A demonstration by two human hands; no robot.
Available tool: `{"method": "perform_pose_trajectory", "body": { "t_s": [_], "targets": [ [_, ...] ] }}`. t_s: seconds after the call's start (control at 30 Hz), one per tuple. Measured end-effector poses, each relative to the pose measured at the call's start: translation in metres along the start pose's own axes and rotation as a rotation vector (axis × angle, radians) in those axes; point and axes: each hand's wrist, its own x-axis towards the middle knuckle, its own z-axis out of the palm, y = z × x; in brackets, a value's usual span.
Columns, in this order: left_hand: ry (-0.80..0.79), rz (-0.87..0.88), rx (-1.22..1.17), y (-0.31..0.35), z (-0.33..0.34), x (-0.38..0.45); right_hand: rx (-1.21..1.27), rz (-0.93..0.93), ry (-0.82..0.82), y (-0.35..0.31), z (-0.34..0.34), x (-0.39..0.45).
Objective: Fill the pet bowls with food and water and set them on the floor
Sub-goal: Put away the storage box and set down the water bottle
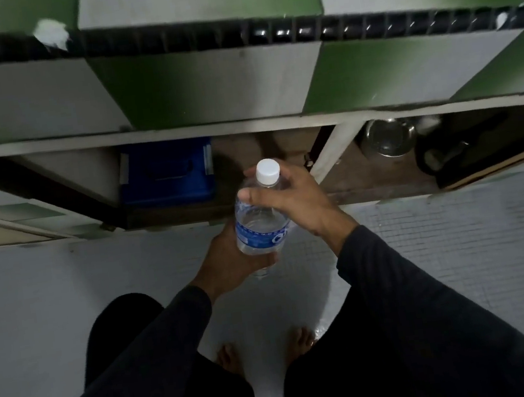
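The left hand (pixel 229 262) is gripping the water bottle (pixel 258 222) while the right hand's (pixel 290 198) fingers are closing round its still-capped neck, so filling seems not yet begun.

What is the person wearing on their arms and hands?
Both arms are covered by long, plain dark sleeves, black or nearly so, that end at the wrists. The left sleeve and right sleeve show no markings. The left hand and right hand are bare: no gloves, rings or watch visible.
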Motion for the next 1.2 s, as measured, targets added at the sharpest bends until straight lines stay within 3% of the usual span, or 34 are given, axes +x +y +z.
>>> {"method": "perform_pose_trajectory", "body": {
  "t_s": [0.23,0.5,1.2],
  "targets": [
    [0.029,0.107,-0.033,-0.081,0.008,0.052,-0.009,-0.111,0.019,0.076,0.017,0.050],
    [0.035,0.143,-0.057,-0.127,0.006,0.104,-0.016,-0.144,0.042,0.119,0.022,0.098],
    [0.120,0.225,-0.116,-0.123,-0.011,0.225,-0.109,-0.245,0.068,0.121,-0.013,0.199]
  ]
}}
